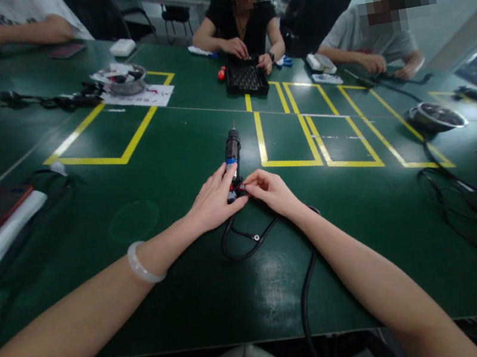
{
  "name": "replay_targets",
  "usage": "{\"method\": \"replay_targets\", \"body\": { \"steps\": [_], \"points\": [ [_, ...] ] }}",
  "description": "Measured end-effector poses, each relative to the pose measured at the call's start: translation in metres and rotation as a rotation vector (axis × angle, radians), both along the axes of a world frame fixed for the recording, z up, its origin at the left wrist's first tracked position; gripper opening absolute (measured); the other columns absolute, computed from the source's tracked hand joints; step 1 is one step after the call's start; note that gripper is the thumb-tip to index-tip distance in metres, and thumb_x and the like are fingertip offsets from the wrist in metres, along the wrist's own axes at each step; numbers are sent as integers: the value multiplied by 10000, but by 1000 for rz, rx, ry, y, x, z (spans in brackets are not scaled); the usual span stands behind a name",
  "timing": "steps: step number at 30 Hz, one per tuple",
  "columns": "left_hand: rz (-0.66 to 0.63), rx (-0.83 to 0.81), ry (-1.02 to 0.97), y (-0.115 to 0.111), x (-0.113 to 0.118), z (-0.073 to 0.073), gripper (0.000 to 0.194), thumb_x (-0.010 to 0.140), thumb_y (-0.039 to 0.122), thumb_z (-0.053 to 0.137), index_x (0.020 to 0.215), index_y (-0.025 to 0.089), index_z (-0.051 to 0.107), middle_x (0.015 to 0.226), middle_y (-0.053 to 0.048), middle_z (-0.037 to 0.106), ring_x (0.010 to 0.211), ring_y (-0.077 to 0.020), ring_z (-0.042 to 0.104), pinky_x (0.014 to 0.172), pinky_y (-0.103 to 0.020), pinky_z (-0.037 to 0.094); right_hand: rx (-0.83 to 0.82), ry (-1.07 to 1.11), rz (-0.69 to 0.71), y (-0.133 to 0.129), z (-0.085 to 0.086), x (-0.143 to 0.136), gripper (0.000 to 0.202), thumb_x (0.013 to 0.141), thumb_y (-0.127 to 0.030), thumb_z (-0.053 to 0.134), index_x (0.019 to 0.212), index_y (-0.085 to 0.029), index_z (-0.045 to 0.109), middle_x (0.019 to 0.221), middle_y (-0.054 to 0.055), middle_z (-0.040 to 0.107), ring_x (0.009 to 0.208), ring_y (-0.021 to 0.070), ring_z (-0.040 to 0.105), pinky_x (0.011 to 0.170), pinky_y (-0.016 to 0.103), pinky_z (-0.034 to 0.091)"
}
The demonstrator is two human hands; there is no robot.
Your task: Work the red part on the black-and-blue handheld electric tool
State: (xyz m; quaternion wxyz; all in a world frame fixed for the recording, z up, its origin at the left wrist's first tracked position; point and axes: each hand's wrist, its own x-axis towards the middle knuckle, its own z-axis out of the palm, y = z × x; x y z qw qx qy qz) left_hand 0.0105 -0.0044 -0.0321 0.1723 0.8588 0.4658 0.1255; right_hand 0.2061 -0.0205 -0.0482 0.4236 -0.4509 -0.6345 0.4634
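Where the left hand [217, 199] rests, the black tool [232, 145] is cylindrical.

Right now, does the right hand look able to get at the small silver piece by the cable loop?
Probably yes: the small silver piece lies uncovered near the right hand, with nothing seen between, though its fingers are busy at the black tool.
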Motion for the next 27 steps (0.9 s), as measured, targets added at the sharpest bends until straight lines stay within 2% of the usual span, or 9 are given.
{"method": "replay_targets", "body": {
  "steps": [14, 19, 22, 27],
  "points": [
    [7, 9, 7, -2, 3, 0, 821, 931, 514, 486, 1612, 137, 223, 1631, -223, 198, 1462, -386, 313, 1143, -505, 322, 32, -5, -39, 5, -2, -4, 249, 796, -395, 696, 843, -192, 561, 696, -26, 569, 622, 109, 513, 610, 260, 418],
    [-11, 17, -10, -2, 2, 0, 728, 955, 539, 464, 1583, 199, 321, 1630, -197, 216, 1450, -385, 334, 1128, -511, 340, 38, -16, -54, 3, 0, -3, 289, 782, -430, 721, 792, -186, 567, 714, -3, 621, 616, 110, 535, 584, 251, 428],
    [-7, 18, -21, -3, 2, 1, 665, 963, 566, 454, 1544, 249, 393, 1630, -172, 236, 1437, -384, 356, 1104, -526, 361, 18, -44, -67, 0, 3, -2, 292, 836, -460, 668, 796, -184, 582, 658, -13, 598, 554, 103, 513, 515, 237, 409],
    [43, 33, -36, -2, 7, 4, 538, 963, 575, 463, 1407, 280, 534, 1557, -151, 385, 1400, -360, 418, 1085, -510, 371, -18, -31, -71, -1, 2, 0, 340, 903, -511, 573, 803, -186, 589, 628, -13, 585, 538, 104, 529, 482, 223, 428]
  ]
}}
